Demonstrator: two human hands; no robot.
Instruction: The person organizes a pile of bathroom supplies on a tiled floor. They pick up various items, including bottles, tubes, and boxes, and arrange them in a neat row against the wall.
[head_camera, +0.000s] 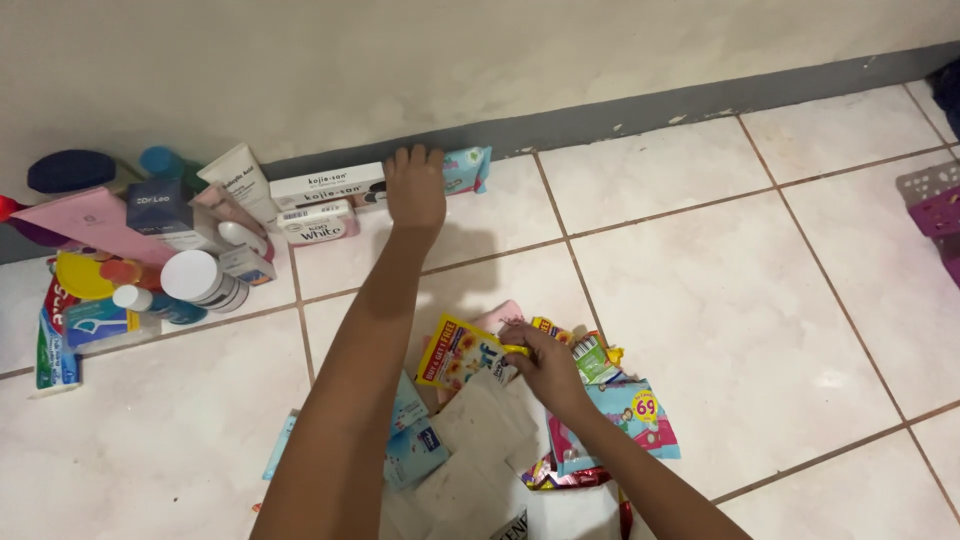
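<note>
The left arm stretches straight out and away from the body, nearly fully extended over the white tiled floor (700, 260). The left hand (414, 188) lies palm down with fingers together, pressed on top of a light blue sachet pack (466, 168) that rests along the foot of the wall (400, 60), against the grey skirting. The hand covers the pack's left end; whether the fingers curl around it cannot be told from this view. Just left of the hand, touching or nearly so, lies a long white carton (325, 186), and below that a smaller white and pink box (316, 222).

The right arm is bent and kept close, forearm coming in from the lower right. The right hand (545, 366) is half closed, thumb and fingers pinching the edge of a yellow sachet strip (460, 352) that lies on a loose heap of packets (600, 400) and pale paper wrappers (480, 430) near the person.

Further left along the wall stands a cluster of toiletries: a white tube (236, 178), a dark blue box (160, 208), a white-lidded jar (196, 278), a pink flat box (85, 222) and a toothpaste carton (52, 340). A purple basket (935, 205) shows at the right edge
</note>
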